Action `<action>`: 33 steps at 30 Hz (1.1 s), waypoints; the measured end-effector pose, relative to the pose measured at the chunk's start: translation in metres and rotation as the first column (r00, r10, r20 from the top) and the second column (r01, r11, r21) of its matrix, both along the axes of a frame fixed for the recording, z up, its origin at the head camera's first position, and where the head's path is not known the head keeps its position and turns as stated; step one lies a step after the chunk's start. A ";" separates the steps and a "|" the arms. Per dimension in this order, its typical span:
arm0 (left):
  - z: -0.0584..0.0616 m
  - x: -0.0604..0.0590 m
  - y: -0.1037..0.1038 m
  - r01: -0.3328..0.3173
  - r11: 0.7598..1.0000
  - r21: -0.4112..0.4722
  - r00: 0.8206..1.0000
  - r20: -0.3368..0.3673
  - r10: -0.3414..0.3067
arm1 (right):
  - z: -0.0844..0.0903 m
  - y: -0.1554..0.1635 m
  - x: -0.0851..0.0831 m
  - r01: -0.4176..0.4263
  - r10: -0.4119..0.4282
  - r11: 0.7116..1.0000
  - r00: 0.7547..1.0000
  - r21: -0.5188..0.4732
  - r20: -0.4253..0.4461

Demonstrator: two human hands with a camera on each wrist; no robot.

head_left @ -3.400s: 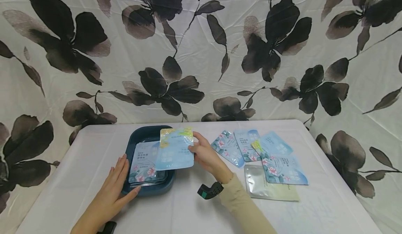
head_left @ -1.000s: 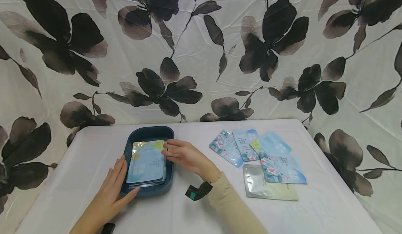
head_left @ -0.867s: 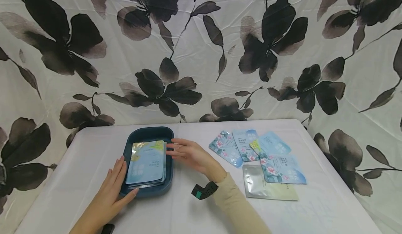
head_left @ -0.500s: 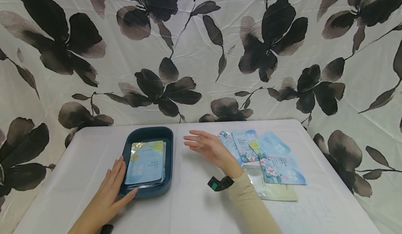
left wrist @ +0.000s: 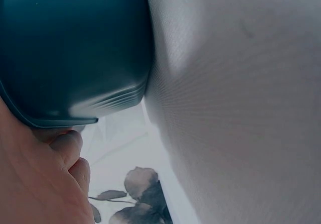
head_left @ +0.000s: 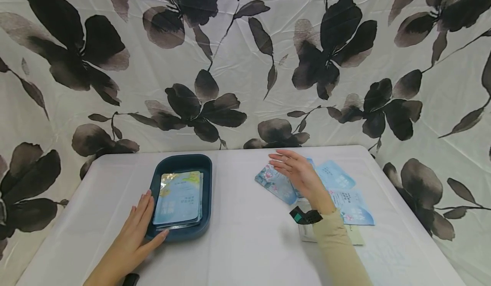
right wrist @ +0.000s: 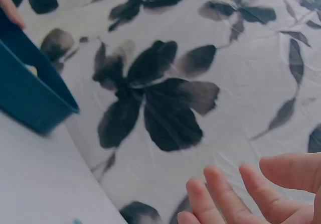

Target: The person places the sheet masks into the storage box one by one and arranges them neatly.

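Observation:
A dark teal tray sits left of centre on the white table and holds a stack of light blue sachets. My left hand rests flat against the tray's near-left rim, fingers straight. Several blue flowered sachets lie spread on the table to the right. My right hand hovers over them with fingers extended and holds nothing. Part of the spread is hidden under that hand and its sleeve.
A silvery sachet lies nearest me in the right group, partly under the sleeve. A flower-printed cloth hangs close behind the table. The table's right edge lies just beyond the sachets.
My right hand laid a sachet on the tray's stack, let go, and moved right to hover over the spread sachets. The left hand stayed on the tray.

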State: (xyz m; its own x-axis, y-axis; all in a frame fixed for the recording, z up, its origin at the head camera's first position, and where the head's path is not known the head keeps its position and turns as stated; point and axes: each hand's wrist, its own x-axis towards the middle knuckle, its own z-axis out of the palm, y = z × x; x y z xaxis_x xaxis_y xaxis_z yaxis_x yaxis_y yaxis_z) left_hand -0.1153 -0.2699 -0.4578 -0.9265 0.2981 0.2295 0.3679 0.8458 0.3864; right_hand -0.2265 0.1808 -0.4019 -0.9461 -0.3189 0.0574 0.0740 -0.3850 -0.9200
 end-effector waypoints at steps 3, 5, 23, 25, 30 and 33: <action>0.000 0.000 0.000 0.003 1.000 0.005 1.000 -0.007 -0.003 | 0.000 0.024 0.003 0.036 -0.035 0.999 0.999 0.021 -0.012; 0.000 -0.001 0.000 0.001 1.000 0.005 1.000 -0.007 -0.001 | -0.002 0.040 0.006 0.056 -0.055 0.998 0.998 0.028 -0.023; 0.002 -0.001 0.000 0.001 1.000 -0.001 1.000 -0.001 -0.001 | -0.028 0.141 0.033 0.379 -0.344 0.856 0.925 0.353 -0.159; 0.001 -0.001 0.001 0.000 1.000 0.000 1.000 0.002 0.000 | -0.032 0.148 0.036 0.397 -0.354 0.831 0.918 0.389 -0.180; 0.001 0.000 0.002 -0.005 1.000 -0.004 1.000 0.009 0.005 | -0.040 0.159 0.041 0.396 -0.329 0.739 0.918 0.545 -0.220; 0.001 0.000 0.002 -0.008 1.000 -0.006 1.000 0.011 0.008 | -0.046 0.163 0.042 0.357 -0.264 0.636 0.934 0.684 -0.242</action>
